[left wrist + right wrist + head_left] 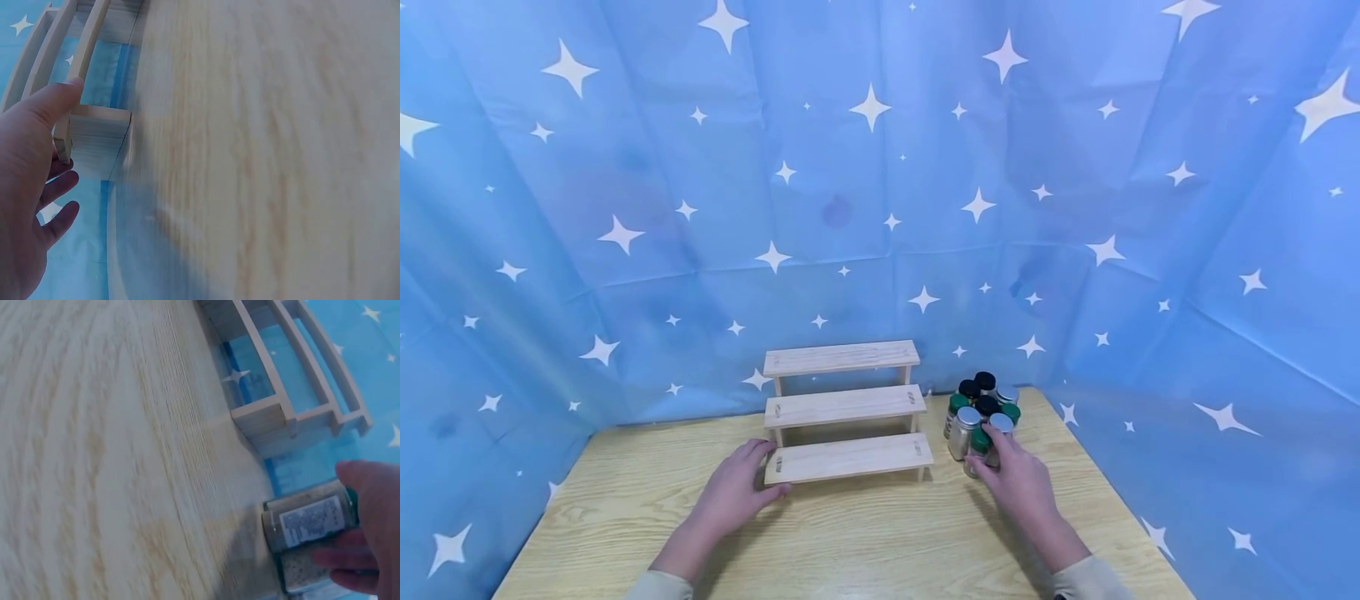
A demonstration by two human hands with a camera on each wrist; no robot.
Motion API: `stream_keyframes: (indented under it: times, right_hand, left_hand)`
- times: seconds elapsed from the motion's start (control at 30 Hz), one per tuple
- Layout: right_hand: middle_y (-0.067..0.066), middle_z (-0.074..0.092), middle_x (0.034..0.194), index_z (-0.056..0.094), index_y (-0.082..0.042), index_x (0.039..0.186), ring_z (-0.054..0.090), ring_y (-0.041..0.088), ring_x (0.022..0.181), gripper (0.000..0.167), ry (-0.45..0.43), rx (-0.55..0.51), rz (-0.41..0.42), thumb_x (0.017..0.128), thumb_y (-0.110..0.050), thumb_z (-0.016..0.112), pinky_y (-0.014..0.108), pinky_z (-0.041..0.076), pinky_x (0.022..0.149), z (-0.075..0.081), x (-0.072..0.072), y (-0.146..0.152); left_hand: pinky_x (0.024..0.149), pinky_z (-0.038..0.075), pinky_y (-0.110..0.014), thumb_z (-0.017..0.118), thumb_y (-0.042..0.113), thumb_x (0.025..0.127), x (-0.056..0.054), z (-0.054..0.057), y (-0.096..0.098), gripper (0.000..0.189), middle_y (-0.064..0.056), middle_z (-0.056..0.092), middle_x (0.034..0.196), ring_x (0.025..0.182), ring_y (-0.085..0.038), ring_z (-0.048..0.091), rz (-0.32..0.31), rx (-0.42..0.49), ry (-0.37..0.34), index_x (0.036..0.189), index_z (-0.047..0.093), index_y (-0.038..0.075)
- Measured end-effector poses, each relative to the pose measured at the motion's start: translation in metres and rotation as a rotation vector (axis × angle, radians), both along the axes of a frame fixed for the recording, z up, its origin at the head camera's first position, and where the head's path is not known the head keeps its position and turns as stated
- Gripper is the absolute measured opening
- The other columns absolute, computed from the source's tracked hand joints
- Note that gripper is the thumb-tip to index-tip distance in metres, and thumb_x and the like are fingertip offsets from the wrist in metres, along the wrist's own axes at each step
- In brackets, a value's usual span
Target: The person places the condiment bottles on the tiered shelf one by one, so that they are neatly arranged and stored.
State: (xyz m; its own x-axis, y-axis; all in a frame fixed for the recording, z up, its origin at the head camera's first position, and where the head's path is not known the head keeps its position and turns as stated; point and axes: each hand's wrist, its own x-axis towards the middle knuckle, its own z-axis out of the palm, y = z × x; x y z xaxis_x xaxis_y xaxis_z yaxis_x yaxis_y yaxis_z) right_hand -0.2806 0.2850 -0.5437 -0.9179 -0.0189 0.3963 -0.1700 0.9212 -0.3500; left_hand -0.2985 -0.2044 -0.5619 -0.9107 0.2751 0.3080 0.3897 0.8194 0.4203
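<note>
A three-tier wooden display rack (850,457) stands on the table. My left hand (730,496) holds the left end of its lowest step. In the left wrist view the thumb (59,100) lies on the step's edge, with the index fingertip behind the board and the other fingers loosely bent. My right hand (1024,485) is at the front of a cluster of spice jars, its thumb and fingers around the green-lidded jar (980,442). That jar (306,522) shows a white printed label in the right wrist view. The fingers partly cover its lid and a silver-lidded jar (1001,422) behind.
Several more jars with black, green and silver lids, one a silver-lidded jar (964,433), stand close together right of the rack. A blue star-patterned cloth (872,183) hangs behind and beside the light wooden table (850,542).
</note>
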Motion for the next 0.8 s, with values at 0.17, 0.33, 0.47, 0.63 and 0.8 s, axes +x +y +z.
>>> stream_keyframes:
  times: [0.17, 0.33, 0.47, 0.63, 0.8]
  right_hand:
    - [0.019, 0.077, 0.113, 0.063, -0.006, 0.147, 0.076, 0.028, 0.084, 0.063, 0.024, -0.058, 0.002, 0.097, -0.034, 0.089, 0.050, 0.066, 0.071, -0.004, 0.000, -0.005]
    - [0.014, 0.075, 0.116, 0.064, -0.009, 0.142, 0.076, 0.027, 0.094, 0.053, 0.031, -0.166, 0.007, 0.097, -0.023, 0.089, 0.050, 0.068, 0.080, -0.009, 0.000, -0.009]
    - [0.013, 0.072, 0.125, 0.064, -0.012, 0.143, 0.074, 0.028, 0.104, 0.052, 0.023, -0.268, 0.027, 0.097, -0.016, 0.088, 0.049, 0.068, 0.087, -0.014, 0.002, -0.011]
    - [0.011, 0.069, 0.130, 0.064, -0.014, 0.143, 0.073, 0.026, 0.106, 0.051, 0.052, -0.404, 0.123, 0.097, -0.005, 0.084, 0.039, 0.068, 0.087, -0.020, 0.001, -0.014]
    - [0.011, 0.068, 0.130, 0.065, -0.012, 0.144, 0.070, 0.025, 0.104, 0.053, 0.031, -0.545, 0.201, 0.096, 0.003, 0.081, 0.029, 0.066, 0.084, -0.019, 0.003, -0.018]
  left_hand:
    - [0.117, 0.052, -0.062, 0.093, 0.043, 0.091, -0.003, 0.001, -0.002, 0.079, -0.016, 0.066, 0.147, 0.134, -0.041, 0.064, -0.002, 0.011, -0.026, 0.149, 0.063, 0.000]
    - [0.116, 0.052, -0.062, 0.094, 0.043, 0.089, -0.004, 0.002, -0.002, 0.078, -0.016, 0.067, 0.146, 0.133, -0.042, 0.065, -0.001, 0.016, -0.022, 0.148, 0.065, 0.001]
    - [0.117, 0.051, -0.063, 0.095, 0.044, 0.088, -0.003, 0.000, -0.002, 0.078, -0.016, 0.068, 0.146, 0.134, -0.043, 0.064, 0.002, 0.027, -0.024, 0.147, 0.066, 0.003]
    - [0.116, 0.052, -0.061, 0.095, 0.043, 0.087, -0.004, -0.001, -0.002, 0.077, -0.013, 0.069, 0.144, 0.134, -0.041, 0.065, 0.009, 0.037, -0.028, 0.148, 0.067, 0.005]
    - [0.116, 0.052, -0.062, 0.096, 0.042, 0.085, -0.004, -0.002, -0.003, 0.077, -0.012, 0.069, 0.143, 0.133, -0.040, 0.065, 0.010, 0.039, -0.029, 0.147, 0.068, 0.006]
